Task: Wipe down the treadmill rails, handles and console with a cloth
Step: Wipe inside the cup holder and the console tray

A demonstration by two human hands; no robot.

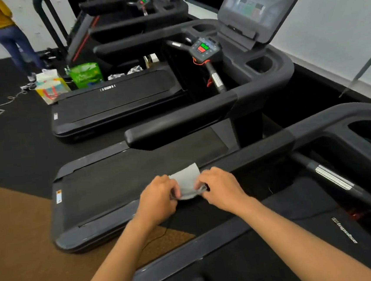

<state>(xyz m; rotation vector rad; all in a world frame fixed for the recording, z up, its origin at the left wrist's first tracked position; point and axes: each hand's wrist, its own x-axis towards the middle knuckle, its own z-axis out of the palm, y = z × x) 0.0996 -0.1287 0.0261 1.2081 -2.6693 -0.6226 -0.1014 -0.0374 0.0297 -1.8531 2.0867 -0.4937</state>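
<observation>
Standing over the nearest treadmill, the person held both hands by its left handrail. The left hand and right hand each pinched an edge of the grey cloth, which lay between them at the rail's free end; whether it touched the rail I could not tell. A flat pad would likely wipe best: fold it square, wrap it over the rail, draw it along in one firm pass.

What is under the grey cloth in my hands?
The black handrail runs in under the cloth. Its end is hidden by the cloth, the left hand and the right hand pinching it.
</observation>
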